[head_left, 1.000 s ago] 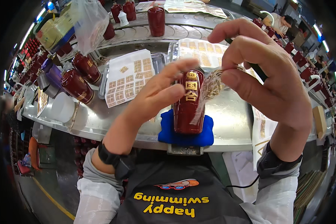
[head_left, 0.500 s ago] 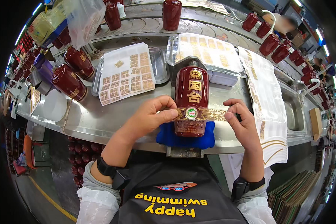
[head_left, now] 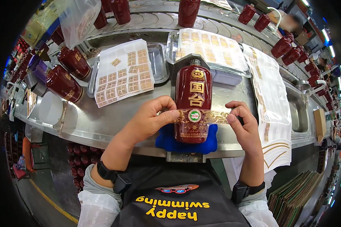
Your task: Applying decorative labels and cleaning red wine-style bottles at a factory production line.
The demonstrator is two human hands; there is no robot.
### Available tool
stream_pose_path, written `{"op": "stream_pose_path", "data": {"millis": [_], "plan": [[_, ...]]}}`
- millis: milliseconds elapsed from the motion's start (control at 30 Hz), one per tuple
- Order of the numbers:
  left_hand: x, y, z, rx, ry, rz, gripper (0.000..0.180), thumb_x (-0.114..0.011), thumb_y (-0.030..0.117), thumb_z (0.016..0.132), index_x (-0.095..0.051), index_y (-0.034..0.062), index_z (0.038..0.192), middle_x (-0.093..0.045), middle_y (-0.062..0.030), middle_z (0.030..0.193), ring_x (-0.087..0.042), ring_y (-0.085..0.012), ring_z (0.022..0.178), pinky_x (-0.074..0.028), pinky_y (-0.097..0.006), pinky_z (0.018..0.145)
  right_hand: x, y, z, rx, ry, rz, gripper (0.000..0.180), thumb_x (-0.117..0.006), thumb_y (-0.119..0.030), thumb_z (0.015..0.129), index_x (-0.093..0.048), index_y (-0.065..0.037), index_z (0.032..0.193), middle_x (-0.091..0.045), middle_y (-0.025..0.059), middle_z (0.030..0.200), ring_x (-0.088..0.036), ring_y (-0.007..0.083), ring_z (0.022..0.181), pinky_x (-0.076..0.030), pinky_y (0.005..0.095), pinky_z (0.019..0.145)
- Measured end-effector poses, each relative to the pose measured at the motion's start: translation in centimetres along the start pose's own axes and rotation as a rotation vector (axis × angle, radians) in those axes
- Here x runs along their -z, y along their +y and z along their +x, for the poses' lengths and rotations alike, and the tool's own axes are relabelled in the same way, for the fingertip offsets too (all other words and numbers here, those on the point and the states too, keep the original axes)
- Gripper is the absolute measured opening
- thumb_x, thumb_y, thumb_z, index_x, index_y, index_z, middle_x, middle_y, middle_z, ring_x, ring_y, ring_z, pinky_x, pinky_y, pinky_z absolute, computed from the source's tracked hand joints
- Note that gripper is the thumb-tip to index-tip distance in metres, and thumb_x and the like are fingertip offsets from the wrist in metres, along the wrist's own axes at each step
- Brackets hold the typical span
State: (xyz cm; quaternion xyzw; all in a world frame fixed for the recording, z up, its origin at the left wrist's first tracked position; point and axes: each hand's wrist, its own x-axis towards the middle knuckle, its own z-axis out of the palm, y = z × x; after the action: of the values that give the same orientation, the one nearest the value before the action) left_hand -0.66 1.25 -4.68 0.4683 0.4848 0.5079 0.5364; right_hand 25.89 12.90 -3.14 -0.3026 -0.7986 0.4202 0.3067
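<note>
A dark red bottle [head_left: 193, 87] with gold lettering lies in a stand in front of me, its neck pointing away and its base on a blue cloth [head_left: 166, 139]. Stretched across its front is a clear decal strip [head_left: 214, 117] with gold scrollwork and a round green-and-white emblem. My left hand [head_left: 157, 113] pinches the strip's left end between thumb and fingers. At the other end, my right hand [head_left: 241, 119] pinches it the same way. I cannot tell whether the strip touches the glass.
A decal sheet [head_left: 123, 72] rests on a metal tray [head_left: 161, 62] at left; another sheet [head_left: 208, 45] lies on a tray behind the bottle. Long decal sheets [head_left: 271, 94] hang over the counter's front edge. Red bottles [head_left: 64, 83] stand at left, others on the conveyor [head_left: 151, 24]. A sink [head_left: 297, 108] is at right.
The view has shifted slightly. Below the strip, the bottle's lower gold lettering now shows more plainly. Both hands keep their hold on the strip's ends, and the conveyor bottles have moved along.
</note>
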Motion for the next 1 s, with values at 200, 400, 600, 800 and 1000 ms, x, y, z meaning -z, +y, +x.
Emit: {"op": "stream_pose_path", "data": {"millis": [200,400,600,800,1000], "plan": [[0.1,0.4,0.1,-0.027,-0.007,0.104,0.015,-0.062,0.019,0.093,-0.055,0.0053,0.092,-0.055,0.0028,0.084,-0.047,-0.0035,0.077,-0.04,-0.02,0.068,-0.2,0.1,0.0,-0.012,-0.002,-0.001,0.016,-0.062,-0.014,0.091,-0.055,-0.002,0.083,-0.057,0.0122,0.109,-0.052,0.0183,0.099,-0.04,0.0296,0.088],[0.4,0.3,0.2,-0.044,-0.011,0.168,0.017,-0.063,0.02,0.093,-0.055,0.005,0.091,-0.055,0.0026,0.083,-0.048,-0.004,0.077,-0.041,-0.021,0.068,-0.3,0.5,0.0,-0.007,-0.002,-0.001,0.014,-0.065,-0.013,0.089,-0.058,-0.002,0.084,-0.058,0.0119,0.108,-0.054,0.0189,0.098,-0.041,0.0294,0.088],[0.5,0.6,0.3,-0.048,0.01,0.265,0.022,-0.064,0.024,0.092,-0.054,0.004,0.091,-0.055,0.0009,0.083,-0.05,-0.0055,0.081,-0.044,-0.024,0.068,-0.3,0.9,0.1,-0.014,-0.011,-0.02,0.014,-0.065,-0.013,0.088,-0.058,-0.002,0.084,-0.058,0.0118,0.109,-0.055,0.0195,0.1,-0.041,0.0292,0.089],[-0.4,-0.7,0.0,-0.121,0.204,0.097,0.032,-0.063,0.029,0.093,-0.051,0.0024,0.105,-0.054,-0.002,0.095,-0.052,-0.0081,0.086,-0.044,-0.024,0.071,-0.1,0.9,0.0,-0.033,-0.024,0.022,0.009,-0.062,-0.008,0.088,-0.062,-0.002,0.095,-0.058,0.0124,0.111,-0.056,0.0215,0.101,-0.042,0.0302,0.09],[-3.3,-2.7,-0.7,-0.32,0.348,0.24,0.061,-0.066,0.041,0.088,-0.039,-0.0003,0.126,-0.047,-0.0163,0.123,-0.046,-0.0233,0.115,-0.036,-0.038,0.101,-0.4,-1.0,-0.5,0.17,0.161,-0.28,0.034,-0.061,-0.001,0.083,-0.064,-0.005,0.117,-0.052,0.0169,0.123,-0.052,0.0285,0.111,-0.043,0.0331,0.093]]}}
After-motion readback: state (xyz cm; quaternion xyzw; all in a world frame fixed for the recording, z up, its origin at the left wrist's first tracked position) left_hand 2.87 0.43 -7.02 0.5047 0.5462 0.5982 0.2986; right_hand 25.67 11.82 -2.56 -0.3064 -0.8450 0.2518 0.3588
